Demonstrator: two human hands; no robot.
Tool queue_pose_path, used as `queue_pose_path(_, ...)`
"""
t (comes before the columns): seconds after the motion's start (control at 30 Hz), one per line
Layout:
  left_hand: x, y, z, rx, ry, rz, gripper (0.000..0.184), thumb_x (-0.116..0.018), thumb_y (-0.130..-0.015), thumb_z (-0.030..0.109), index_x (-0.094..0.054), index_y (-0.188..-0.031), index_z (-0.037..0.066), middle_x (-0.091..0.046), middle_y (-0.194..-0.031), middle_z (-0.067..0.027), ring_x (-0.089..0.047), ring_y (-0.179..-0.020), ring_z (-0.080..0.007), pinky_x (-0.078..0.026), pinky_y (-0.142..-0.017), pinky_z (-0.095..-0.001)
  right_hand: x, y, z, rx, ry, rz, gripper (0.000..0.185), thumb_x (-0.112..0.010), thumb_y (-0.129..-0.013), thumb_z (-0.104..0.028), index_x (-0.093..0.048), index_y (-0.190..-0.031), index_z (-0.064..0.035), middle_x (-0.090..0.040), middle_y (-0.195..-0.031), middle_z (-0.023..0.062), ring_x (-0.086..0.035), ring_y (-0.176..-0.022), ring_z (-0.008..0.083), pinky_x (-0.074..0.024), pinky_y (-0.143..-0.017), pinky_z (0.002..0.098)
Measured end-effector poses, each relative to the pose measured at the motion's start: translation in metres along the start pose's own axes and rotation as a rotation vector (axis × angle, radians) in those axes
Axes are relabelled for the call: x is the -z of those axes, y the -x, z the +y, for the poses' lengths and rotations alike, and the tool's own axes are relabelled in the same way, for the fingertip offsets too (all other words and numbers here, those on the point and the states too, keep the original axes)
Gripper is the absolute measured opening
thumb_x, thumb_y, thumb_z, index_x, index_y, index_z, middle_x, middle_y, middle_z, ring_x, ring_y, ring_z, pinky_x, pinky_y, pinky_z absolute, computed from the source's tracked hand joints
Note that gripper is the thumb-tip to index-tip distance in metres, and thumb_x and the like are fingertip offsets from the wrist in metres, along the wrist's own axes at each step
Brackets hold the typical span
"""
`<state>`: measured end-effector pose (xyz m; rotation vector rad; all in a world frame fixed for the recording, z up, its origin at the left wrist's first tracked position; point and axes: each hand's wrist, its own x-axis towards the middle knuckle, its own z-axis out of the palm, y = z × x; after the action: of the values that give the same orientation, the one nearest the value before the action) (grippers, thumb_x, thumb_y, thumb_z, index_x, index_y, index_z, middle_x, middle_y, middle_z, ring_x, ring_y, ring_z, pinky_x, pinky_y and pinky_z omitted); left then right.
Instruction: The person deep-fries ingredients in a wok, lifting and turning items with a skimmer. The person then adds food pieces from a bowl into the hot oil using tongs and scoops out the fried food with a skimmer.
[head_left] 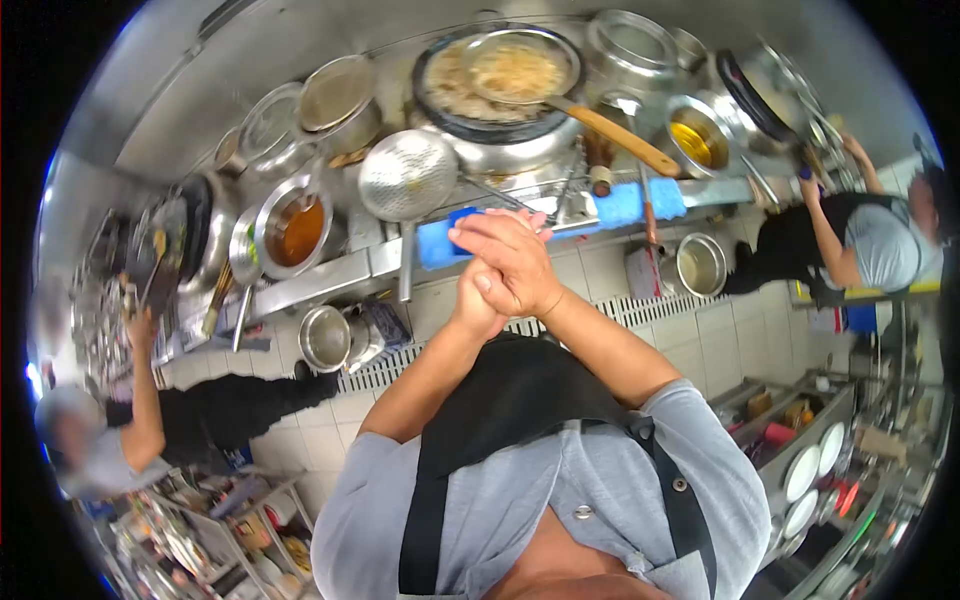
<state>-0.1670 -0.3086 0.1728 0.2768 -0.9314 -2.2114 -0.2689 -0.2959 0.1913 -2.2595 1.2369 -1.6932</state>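
Note:
My right hand (pixel 518 258) lies over my left hand (pixel 476 300), and the two are clasped in front of my apron. The right fingers reach across to the left; most of the left fingers are hidden underneath. I see no tool in either hand. Just beyond them a blue cloth (pixel 440 243) lies along the range's front rail. A perforated skimmer (pixel 408 175) rests there, its handle hanging over the edge. Farther back, a wooden-handled strainer (pixel 515 68) with pale food sits over a wok (pixel 445 85) of bubbling liquid.
Pots of reddish sauce (pixel 300 232) and yellow oil (pixel 698 142) flank the range. A second blue cloth (pixel 640 203) lies on the rail. Co-workers stand at far left (pixel 140 430) and far right (pixel 870 235). Metal pots (pixel 325 338) (pixel 700 266) sit low below the counter.

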Motion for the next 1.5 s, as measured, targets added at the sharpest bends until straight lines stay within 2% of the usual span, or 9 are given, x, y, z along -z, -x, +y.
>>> queue_pose_path(0.27, -0.061, -0.052, -0.072, 0.171, -0.468, 0.002, 0.058, -0.055, -0.104, 0.029, -0.038, -0.148, -0.004, -0.044, -0.152, -0.0161, -0.042, -0.142, -0.0271, -0.036, -0.115, -0.0428, 0.130, 0.188, 0.090, -1.209, -0.125, 0.026, 0.045, -0.063, -0.095, -0.032, -0.065, -0.126, 0.0003, -0.072, -0.099, 0.0172, -0.069, -0.097, 0.0259, -0.0528, -0.087, 0.0351)
queue_pose_path(0.6, -0.056, -0.269, -0.102, 0.122, 0.146, 0.269, 0.037, -0.061, -0.100, 0.026, -0.046, -0.121, -0.001, -0.062, -0.115, -0.0217, -0.065, -0.107, -0.0320, -0.056, -0.092, -0.0446, 0.199, 0.496, -0.009, -1.942, -0.237, 0.305, 0.032, -0.069, -0.090, -0.019, -0.068, -0.114, 0.0027, -0.070, -0.082, 0.0098, -0.066, -0.065, 0.0159, -0.0537, -0.058, 0.0319)
queue_pose_path(0.67, -0.047, -0.274, -0.110, 0.105, 0.182, 0.312, 0.031, -0.062, -0.097, 0.017, -0.047, -0.118, -0.001, -0.062, -0.107, -0.0190, -0.065, -0.096, -0.0275, -0.057, -0.082, -0.0390, 0.206, 0.570, 0.003, -1.526, 0.356, -1.009, 0.023, -0.069, -0.089, -0.014, -0.071, -0.109, -0.0029, -0.071, -0.084, 0.0097, -0.066, -0.066, 0.0185, -0.0540, -0.058, 0.0343)
queue_pose_path(0.93, 0.004, -0.185, -0.006, 0.192, 0.324, 0.275, 0.020, -0.062, -0.089, 0.002, -0.054, -0.105, -0.005, -0.059, -0.081, -0.0077, -0.060, -0.069, -0.0159, -0.053, -0.062, -0.0259, 0.178, 0.572, -0.016, -1.950, -0.384, 0.416, 0.016, -0.068, -0.091, -0.012, -0.071, -0.106, -0.0054, -0.073, -0.091, 0.0118, -0.069, -0.076, 0.0203, -0.0571, -0.066, 0.0359)
queue_pose_path(1.03, 0.006, -0.188, 0.004, 0.226, 0.096, 0.333, 0.017, -0.063, -0.088, 0.003, -0.056, -0.101, -0.004, -0.061, -0.079, -0.0071, -0.060, -0.066, -0.0156, -0.053, -0.059, -0.0263, 0.177, 0.579, 0.010, -1.617, 0.136, -0.583, 0.028, -0.066, -0.094, -0.018, -0.067, -0.116, -0.0020, -0.072, -0.092, 0.0118, -0.068, -0.073, 0.0210, -0.0568, -0.063, 0.0343)
queue_pose_path(1.1, 0.006, -0.198, -0.014, 0.273, 0.006, 0.359, 0.014, -0.064, -0.089, 0.006, -0.056, -0.098, -0.002, -0.062, -0.079, -0.0078, -0.059, -0.062, -0.0158, -0.053, -0.056, -0.0262, 0.167, 0.566, 0.020, -1.677, 0.208, -0.664, 0.032, -0.065, -0.093, -0.020, -0.065, -0.119, -0.0008, -0.072, -0.091, 0.0118, -0.068, -0.072, 0.0213, -0.0567, -0.062, 0.0344)
queue_pose_path(1.17, 0.015, -0.196, -0.019, 0.274, 0.004, 0.244, 0.015, -0.063, -0.091, 0.012, -0.057, -0.096, 0.000, -0.062, -0.080, -0.0074, -0.060, -0.063, -0.0160, -0.054, -0.058, -0.0251, 0.146, 0.516, 0.022, -2.156, -0.096, 0.147, 0.036, -0.064, -0.093, -0.022, -0.065, -0.121, 0.0002, -0.072, -0.090, 0.0118, -0.068, -0.072, 0.0216, -0.0568, -0.060, 0.0352)
queue_pose_path(1.27, 0.027, -0.184, 0.002, 0.350, 0.088, 0.212, 0.016, -0.062, -0.094, 0.015, -0.058, -0.098, 0.000, -0.062, -0.083, -0.0078, -0.061, -0.067, -0.0161, -0.054, -0.058, -0.0253, 0.113, 0.463, 0.025, -1.997, -0.062, 0.263, 0.034, -0.065, -0.092, -0.023, -0.066, -0.118, -0.0003, -0.071, -0.087, 0.0108, -0.067, -0.071, 0.0219, -0.0561, -0.060, 0.0353)
queue_pose_path(1.5, 0.059, -0.149, 0.008, 0.333, 0.234, 0.151, 0.053, -0.055, -0.100, 0.052, -0.060, -0.119, 0.002, -0.065, -0.099, -0.0102, -0.061, -0.081, -0.0188, -0.051, -0.070, -0.0310, 0.025, 0.405, 0.020, -1.751, 0.313, -0.232, 0.048, -0.068, -0.086, -0.034, -0.069, -0.121, -0.0011, -0.074, -0.104, 0.0200, -0.073, -0.085, 0.0277, -0.0566, -0.085, 0.0397)
